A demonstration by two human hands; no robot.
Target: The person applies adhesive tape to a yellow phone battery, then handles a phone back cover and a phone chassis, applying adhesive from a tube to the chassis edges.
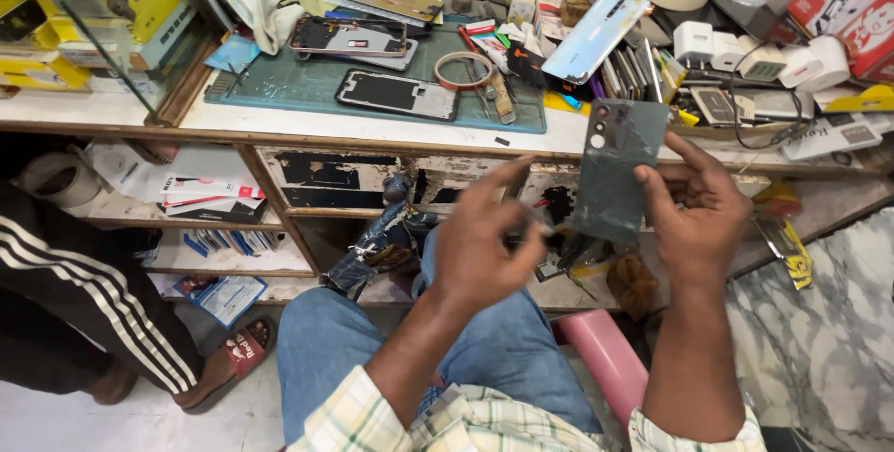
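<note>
My right hand holds a dark grey-green phone back cover upright by its right edge, camera holes at its top. My left hand is raised just left of the cover, thumb and fingers pinched near its lower left corner; a thin film or strip between them is too blurred to make out. Both hands hover above my lap, in front of the workbench edge.
On the green cutting mat lie a phone frame, another opened phone and a tape roll. A light blue back panel, white chargers and boxes crowd the bench. Another person's leg in a sandal is at left.
</note>
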